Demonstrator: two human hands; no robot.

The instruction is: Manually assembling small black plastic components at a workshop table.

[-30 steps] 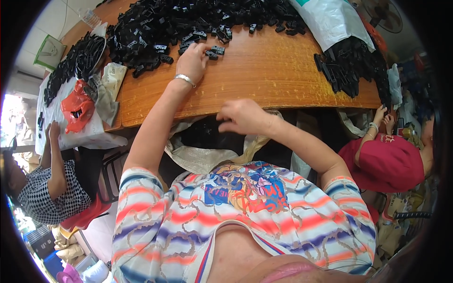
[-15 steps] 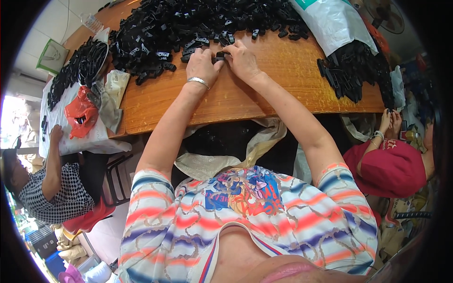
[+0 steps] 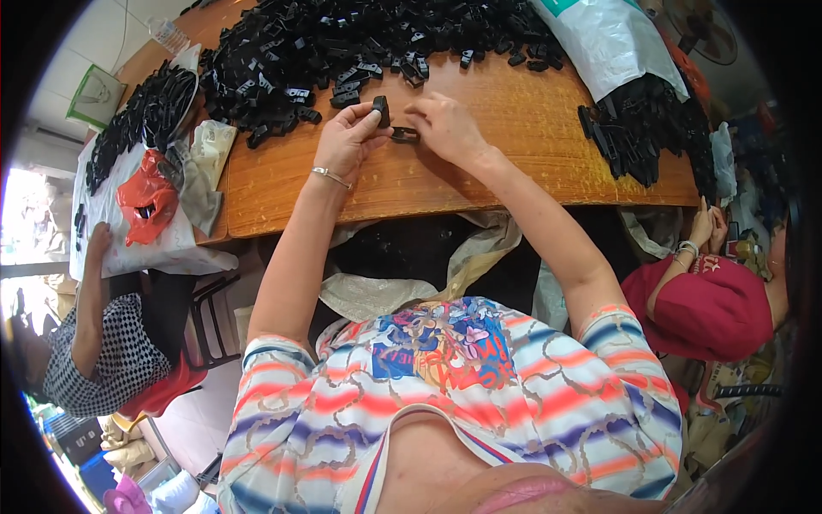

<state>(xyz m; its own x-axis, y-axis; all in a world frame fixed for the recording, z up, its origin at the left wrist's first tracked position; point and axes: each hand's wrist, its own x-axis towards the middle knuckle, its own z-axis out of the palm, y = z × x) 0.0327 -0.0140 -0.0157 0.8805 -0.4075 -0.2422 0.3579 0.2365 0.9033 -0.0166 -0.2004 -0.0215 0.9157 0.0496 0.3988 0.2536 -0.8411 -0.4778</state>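
Observation:
My left hand [image 3: 347,141] is closed on a small black plastic clip [image 3: 381,111], pinched upright between thumb and fingers above the wooden table [image 3: 531,146]. A second black clip [image 3: 405,134] lies crosswise in the gap between my hands, by the left fingertips. Whether it rests on the table or touches a finger I cannot tell. My right hand [image 3: 449,128] is beside it with fingers bent and apart, and no object shows in its grasp. Just beyond both hands begins a large heap of similar black clips [image 3: 342,43].
Long black pieces [image 3: 629,141] spill from a white sack [image 3: 595,43] on the right. To the left are another black pile [image 3: 141,116] and a red plastic bag [image 3: 147,193]. One person [image 3: 107,343] sits at left, another in a red top [image 3: 706,304] at right.
Both hands have drawn back from the heap's edge toward me. My left hand has lifted and turned a clip upright; the right has moved slightly away from the left.

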